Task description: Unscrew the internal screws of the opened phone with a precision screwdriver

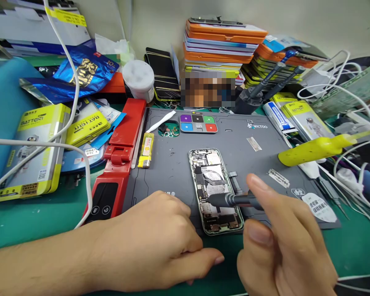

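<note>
Right hand (291, 242): fingers narrowed on dark tool (231, 200), tool end over opened phone (211, 174). Left hand (154, 240): curled, thumb extended, beside phone; contents cannot be told. Phone on grey mat (169, 172).

Wall (296, 20): plain, off-white, facing me.
Bench (33, 216): green top spread before me, below the wall.
Light: pale, fairly even.

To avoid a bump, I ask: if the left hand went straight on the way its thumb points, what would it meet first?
Probably the right hand, across a gap from the left hand; depth is unclear, so it might pass by.
</note>
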A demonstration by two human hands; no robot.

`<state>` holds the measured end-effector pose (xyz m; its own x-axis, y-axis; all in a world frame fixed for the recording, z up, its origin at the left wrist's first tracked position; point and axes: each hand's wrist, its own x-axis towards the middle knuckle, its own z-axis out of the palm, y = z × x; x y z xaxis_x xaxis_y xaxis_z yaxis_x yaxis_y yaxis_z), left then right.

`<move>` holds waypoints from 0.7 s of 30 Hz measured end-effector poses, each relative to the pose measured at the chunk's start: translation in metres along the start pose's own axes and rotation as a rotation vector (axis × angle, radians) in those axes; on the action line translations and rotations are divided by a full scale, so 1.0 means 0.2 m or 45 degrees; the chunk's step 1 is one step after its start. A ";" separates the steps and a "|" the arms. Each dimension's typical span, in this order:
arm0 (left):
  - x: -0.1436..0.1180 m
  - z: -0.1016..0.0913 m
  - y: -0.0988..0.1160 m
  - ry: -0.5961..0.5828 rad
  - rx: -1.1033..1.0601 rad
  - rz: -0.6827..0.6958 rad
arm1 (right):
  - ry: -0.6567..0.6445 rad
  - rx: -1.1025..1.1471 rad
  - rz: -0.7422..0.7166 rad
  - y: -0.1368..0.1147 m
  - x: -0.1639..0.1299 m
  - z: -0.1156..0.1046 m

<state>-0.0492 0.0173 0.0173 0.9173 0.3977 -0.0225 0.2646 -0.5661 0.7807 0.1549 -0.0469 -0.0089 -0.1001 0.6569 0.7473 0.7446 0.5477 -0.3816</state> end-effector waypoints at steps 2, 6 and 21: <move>0.00 0.00 0.00 -0.008 0.008 -0.021 | 0.025 -0.023 -0.024 -0.01 0.01 0.00; 0.00 -0.01 0.00 -0.043 0.025 -0.027 | 0.027 -0.006 -0.065 -0.02 0.01 0.01; -0.01 -0.03 0.02 0.067 -0.857 -0.531 | -0.028 0.118 -0.015 -0.01 0.03 -0.01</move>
<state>-0.0513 0.0188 0.0243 0.7622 0.5240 -0.3801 0.3311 0.1890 0.9245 0.1533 -0.0454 -0.0023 -0.1235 0.6608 0.7403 0.6789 0.6004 -0.4227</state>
